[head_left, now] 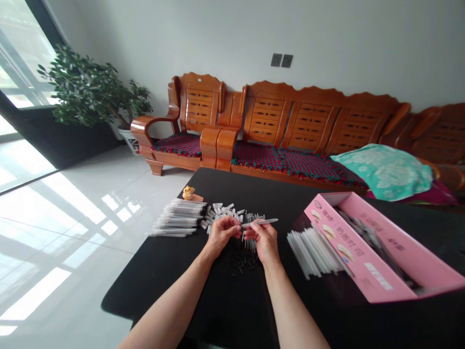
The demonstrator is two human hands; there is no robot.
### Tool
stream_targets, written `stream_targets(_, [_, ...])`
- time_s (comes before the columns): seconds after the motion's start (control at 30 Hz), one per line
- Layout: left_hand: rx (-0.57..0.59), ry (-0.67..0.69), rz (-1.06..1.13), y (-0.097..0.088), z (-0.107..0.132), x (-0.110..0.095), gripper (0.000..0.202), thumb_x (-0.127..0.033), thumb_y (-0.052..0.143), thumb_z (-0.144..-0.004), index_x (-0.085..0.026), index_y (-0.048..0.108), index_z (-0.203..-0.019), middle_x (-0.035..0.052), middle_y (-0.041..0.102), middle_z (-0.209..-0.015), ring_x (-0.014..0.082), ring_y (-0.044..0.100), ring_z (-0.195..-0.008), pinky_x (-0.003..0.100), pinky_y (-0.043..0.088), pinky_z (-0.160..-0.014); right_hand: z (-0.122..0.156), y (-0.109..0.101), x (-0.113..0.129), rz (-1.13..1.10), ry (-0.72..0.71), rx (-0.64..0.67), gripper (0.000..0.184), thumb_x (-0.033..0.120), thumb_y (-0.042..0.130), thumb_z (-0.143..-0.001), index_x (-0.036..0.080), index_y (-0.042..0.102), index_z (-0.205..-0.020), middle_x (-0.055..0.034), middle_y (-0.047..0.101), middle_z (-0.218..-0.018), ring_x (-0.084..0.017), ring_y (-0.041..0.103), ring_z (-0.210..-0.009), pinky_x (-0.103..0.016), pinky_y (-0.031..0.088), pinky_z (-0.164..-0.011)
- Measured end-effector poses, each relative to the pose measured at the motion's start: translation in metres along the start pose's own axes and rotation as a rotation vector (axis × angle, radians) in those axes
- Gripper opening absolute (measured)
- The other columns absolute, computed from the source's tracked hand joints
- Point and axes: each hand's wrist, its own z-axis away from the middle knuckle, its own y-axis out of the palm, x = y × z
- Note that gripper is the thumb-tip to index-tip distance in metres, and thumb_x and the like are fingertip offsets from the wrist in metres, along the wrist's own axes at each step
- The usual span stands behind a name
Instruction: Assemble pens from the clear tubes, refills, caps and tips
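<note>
In front of me, over the black table, my right hand (266,238) pinches a clear pen barrel (269,221) that points to the right. My left hand (222,232) is closed at the barrel's left end; whatever lies between those fingertips is too small to make out. Beneath and behind the hands lie thin pen refills (250,245), partly hidden. Small black plugs (244,261) are scattered just below my right hand. White pen caps (221,211) form a pile beyond my left hand.
Assembled-looking pens (178,218) are stacked at the left, near a small yellow figurine (189,193). To the right, several clear tubes (314,252) lie against a pink box (363,261) with dark contents. A wooden sofa (308,116) stands behind the black table (163,281).
</note>
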Motion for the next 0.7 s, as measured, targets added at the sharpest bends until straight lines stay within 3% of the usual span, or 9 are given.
stream_targets(0.23, [-0.018, 0.081, -0.131, 0.001, 0.0022, -0.0004, 0.026, -0.035, 0.077, -0.072, -0.014, 0.067, -0.084, 0.0027, 0.067, -0.067, 0.0146, 0.063, -0.062, 0.026, 0.052, -0.062, 0.0006, 0.0005, 0.0029, -0.013, 0.007, 0.012, 0.023, 0.029, 0.078, -0.068, 0.016, 0.062, -0.077, -0.0038, 0.072, -0.062, -0.018, 0.067, -0.046, -0.025, 0.055, -0.04])
stream_targets(0.37, [-0.042, 0.04, -0.172, 0.0, 0.0025, -0.0039, 0.039, -0.044, 0.073, -0.075, -0.014, 0.068, -0.099, 0.0021, 0.066, -0.066, 0.0141, 0.061, -0.056, 0.022, 0.047, -0.049, -0.0002, -0.0008, 0.0021, -0.024, 0.003, 0.007, 0.023, 0.03, 0.078, -0.068, 0.017, 0.062, -0.077, -0.0039, 0.073, -0.063, -0.018, 0.067, -0.046, -0.025, 0.055, -0.04])
stream_targets(0.53, [0.0, 0.009, -0.38, -0.0041, 0.0033, -0.0069, 0.041, -0.052, 0.061, -0.082, -0.014, 0.066, -0.07, -0.0016, 0.054, -0.045, 0.0066, 0.043, -0.035, 0.017, 0.028, -0.037, 0.0, -0.0012, 0.0003, -0.014, -0.006, 0.022, 0.023, 0.032, 0.077, -0.069, 0.016, 0.063, -0.078, -0.0046, 0.073, -0.064, -0.018, 0.067, -0.046, -0.026, 0.055, -0.041])
stream_targets(0.7, [-0.003, 0.021, -0.351, -0.0024, 0.0032, -0.004, 0.036, -0.049, 0.066, -0.079, -0.014, 0.065, -0.072, -0.0021, 0.055, -0.046, 0.0069, 0.043, -0.035, 0.018, 0.029, -0.036, 0.0015, 0.0006, 0.0019, -0.007, -0.008, 0.033, 0.023, 0.031, 0.078, -0.069, 0.016, 0.062, -0.076, -0.0048, 0.072, -0.063, -0.018, 0.066, -0.045, -0.025, 0.055, -0.04])
